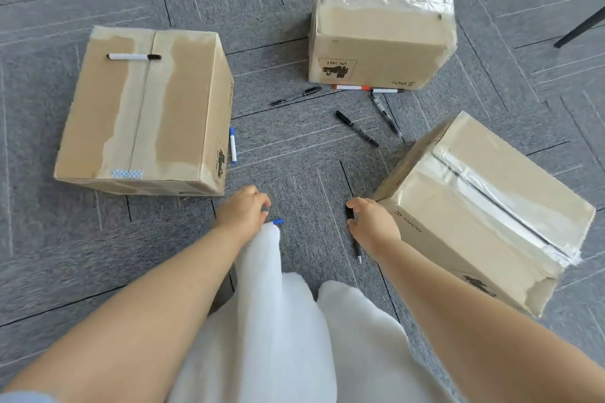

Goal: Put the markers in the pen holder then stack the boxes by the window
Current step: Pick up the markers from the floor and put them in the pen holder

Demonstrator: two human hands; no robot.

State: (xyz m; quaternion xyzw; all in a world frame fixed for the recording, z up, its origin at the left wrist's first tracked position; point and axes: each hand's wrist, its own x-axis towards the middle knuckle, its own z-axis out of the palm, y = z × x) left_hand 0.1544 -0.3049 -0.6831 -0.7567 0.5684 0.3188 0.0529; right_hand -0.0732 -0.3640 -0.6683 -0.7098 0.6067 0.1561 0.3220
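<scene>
Three taped cardboard boxes are sitting on grey carpet (294, 167) with markers and pens scattered between them. The left hand (242, 211) is curling its fingers down over a blue-capped marker (278, 221), whose cap end is pointing right; I cannot tell whether the grip is closed. The right hand (373, 222) is pinching a black pen (355, 240) running toward the person, tip nearest. A black-capped marker (134, 56) is lying crosswise on the left box (144, 114), and a blue marker (233, 144) is lying lengthwise along its right side. The far box (383, 20), reading "UN3481" and "pico" upside down, has a red marker (352, 87) lying sideways at its base. The right box (484, 206) is also showing "pico".
</scene>
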